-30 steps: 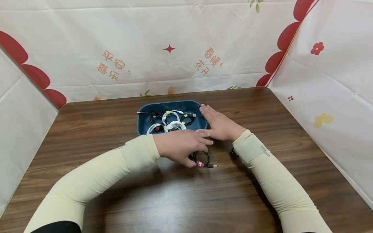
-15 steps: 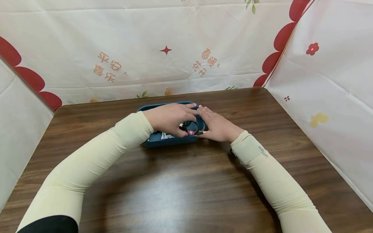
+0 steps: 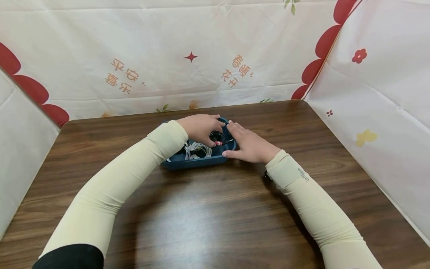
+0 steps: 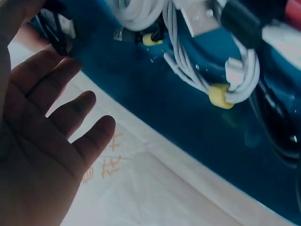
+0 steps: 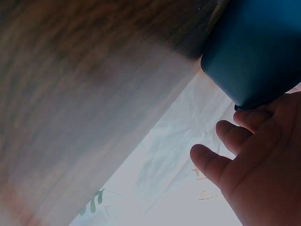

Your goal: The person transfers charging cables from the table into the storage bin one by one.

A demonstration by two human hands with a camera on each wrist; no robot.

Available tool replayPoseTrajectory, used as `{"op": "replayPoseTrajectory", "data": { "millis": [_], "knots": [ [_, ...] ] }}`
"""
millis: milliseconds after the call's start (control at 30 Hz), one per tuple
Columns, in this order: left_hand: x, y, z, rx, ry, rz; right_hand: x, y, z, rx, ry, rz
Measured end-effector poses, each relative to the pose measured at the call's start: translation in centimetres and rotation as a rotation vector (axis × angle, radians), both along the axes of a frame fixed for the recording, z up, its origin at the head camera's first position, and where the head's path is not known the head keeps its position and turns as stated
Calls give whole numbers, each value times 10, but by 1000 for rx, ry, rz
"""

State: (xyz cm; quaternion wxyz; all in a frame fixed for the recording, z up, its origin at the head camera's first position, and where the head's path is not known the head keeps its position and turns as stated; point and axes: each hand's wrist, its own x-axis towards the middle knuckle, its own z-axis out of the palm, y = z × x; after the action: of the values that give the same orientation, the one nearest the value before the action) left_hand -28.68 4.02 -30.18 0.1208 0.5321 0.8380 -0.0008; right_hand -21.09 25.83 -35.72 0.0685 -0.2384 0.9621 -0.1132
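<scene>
My left hand (image 3: 201, 129) reaches over the blue bin (image 3: 209, 161) from the left. Between its thumb and fingertips it pinches a coiled black cable with a red tie (image 3: 218, 143), whose metal plug points right. In the left wrist view the dark cable (image 4: 54, 28) shows at the thumb, while the other fingers spread loosely. Under the hand lie coiled white cables (image 3: 198, 150); one white cable (image 4: 244, 89) has a yellow tie. My right hand (image 3: 250, 144) rests at the bin's right end, fingers straight, fingertips at the rim. The left forearm hides the bin's left part.
The bin stands on a brown wood-grain table (image 3: 201, 216), toward its far edge. A white printed cloth (image 3: 161, 48) hangs behind the table and along its sides. A small black object (image 3: 267, 176) shows beneath the right wrist.
My left hand has carried the black cable from the table in front of the bin up and over into the bin's right part. The right hand stays at the bin's end.
</scene>
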Motion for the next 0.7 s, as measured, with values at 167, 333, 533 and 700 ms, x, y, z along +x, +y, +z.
{"op": "replayPoseTrajectory", "data": {
  "millis": [167, 333, 533, 700],
  "knots": [
    [3, 6, -12, -75, 55, 5, 0, -1, 2, -6, 3, 8],
    [11, 8, -19, -129, 82, -13, -2, 0, 0, -9, -8, 5],
    [14, 3, -20, -122, 126, -66, -3, 1, -3, -2, -9, 1],
    [25, -12, -7, -94, 190, -32, -3, 1, -3, -1, -29, -5]
  ]
}}
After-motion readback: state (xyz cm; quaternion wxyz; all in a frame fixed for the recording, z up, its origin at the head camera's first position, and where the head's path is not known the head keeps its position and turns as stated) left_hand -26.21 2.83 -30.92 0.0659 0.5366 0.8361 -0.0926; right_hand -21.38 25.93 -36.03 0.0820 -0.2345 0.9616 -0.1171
